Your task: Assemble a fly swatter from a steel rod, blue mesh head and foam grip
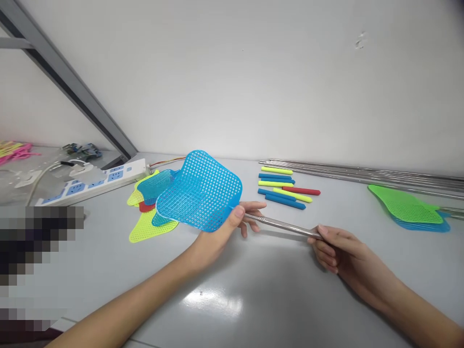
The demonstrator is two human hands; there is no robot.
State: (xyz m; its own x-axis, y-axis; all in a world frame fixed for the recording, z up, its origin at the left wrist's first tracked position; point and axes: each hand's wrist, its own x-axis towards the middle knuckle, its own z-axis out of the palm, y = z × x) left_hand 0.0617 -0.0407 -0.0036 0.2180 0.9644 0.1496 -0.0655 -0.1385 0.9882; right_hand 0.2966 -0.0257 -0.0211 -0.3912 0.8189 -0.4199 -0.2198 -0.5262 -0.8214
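Note:
A blue mesh fly swatter head (203, 193) is pinched at its neck by my left hand (232, 222), thumb on top. From that neck a thin metal rod (282, 224) runs to the right, and my right hand (337, 249) is closed around it. Whether the rod sits inside the neck is hidden by my left fingers. Behind the blue head lies a pile of loose swatter heads: a yellow one (152, 229), a darker blue one (154, 187) and a bit of a red one (147, 207).
Several coloured handle grips (277, 178) lie mid-table, near long metal rods (362, 174) along the wall. Swatters with a green head (409, 205) and a blue head are at right. A power strip (97, 182) and plastic bags stand left, beside a grey metal post (72, 72).

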